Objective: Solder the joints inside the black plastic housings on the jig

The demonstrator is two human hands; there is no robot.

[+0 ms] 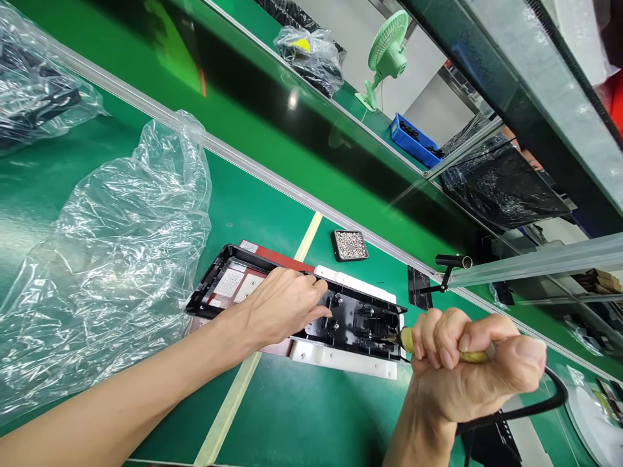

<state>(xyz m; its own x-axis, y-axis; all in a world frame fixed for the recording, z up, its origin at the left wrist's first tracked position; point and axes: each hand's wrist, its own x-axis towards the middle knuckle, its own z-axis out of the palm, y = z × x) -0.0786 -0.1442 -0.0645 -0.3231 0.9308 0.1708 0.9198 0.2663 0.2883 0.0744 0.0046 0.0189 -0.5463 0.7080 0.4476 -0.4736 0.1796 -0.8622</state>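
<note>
A long black plastic housing [357, 322] with an open frame at its left end lies on a fixture of white blocks [345, 361] and a reddish-brown plate [287, 255]. My left hand [287, 301] rests across the middle of the housing, its fingers curled over it and the thumb pointing right; the fingertips are partly hidden. In my right fist is an electric screwdriver [407, 340] with a yellow-wrapped grip and a black cable. Its tip points into the right end of the housing, where my right hand [467, 360] holds it tilted. Behind the housing sits a small black tray of screws [350, 245].
A crumpled clear plastic bag [121, 246] covers the left of the green bench. Another bagged black part [39, 91] lies at the far left. A metal rail [292, 191] borders the bench's back. Beyond it stand a green fan [387, 55] and a blue bin [413, 139].
</note>
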